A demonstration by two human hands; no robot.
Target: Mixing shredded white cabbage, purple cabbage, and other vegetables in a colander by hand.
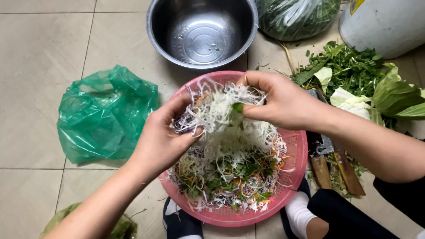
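A pink plastic colander basket (295,156) sits on the tiled floor, filled with shredded vegetables (230,170): white strands mixed with purple, orange and green bits. My left hand (161,137) and my right hand (279,102) are both raised over the basket and grip one clump of the white shreds (219,110) between them. Strands hang down from the clump into the pile below.
An empty steel bowl (202,31) stands just beyond the basket. A crumpled green plastic bag (104,116) lies to the left. Leafy greens and cabbage leaves (358,82) lie at the right, with a knife (330,157), a bag of greens (294,17) and a white container (387,24).
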